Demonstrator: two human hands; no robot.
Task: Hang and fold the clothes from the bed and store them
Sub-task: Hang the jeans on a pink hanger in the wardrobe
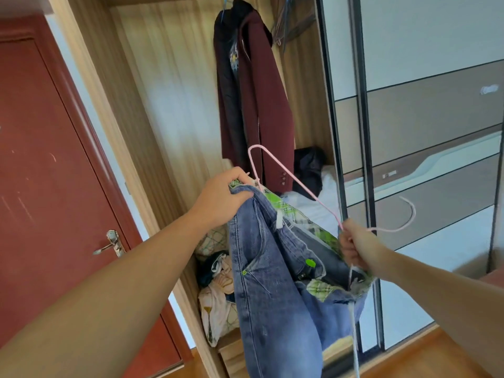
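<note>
rail left: free | right: maroon jacket (255, 105) hangs

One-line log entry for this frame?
phase: hanging | left hand: grips jeans waistband | right hand: grips pink hanger | wardrobe: open, maroon jacket hung

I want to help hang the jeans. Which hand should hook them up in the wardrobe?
Probably the right hand: it holds the pink hanger near its hook. The left hand only bunches the jeans waistband.

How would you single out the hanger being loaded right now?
In front of the open wardrobe, both hands hold blue jeans. The pink wire hanger runs between the left hand and right hand. Unlike the blue hanger carrying hung coats, it's off the rail.
</note>
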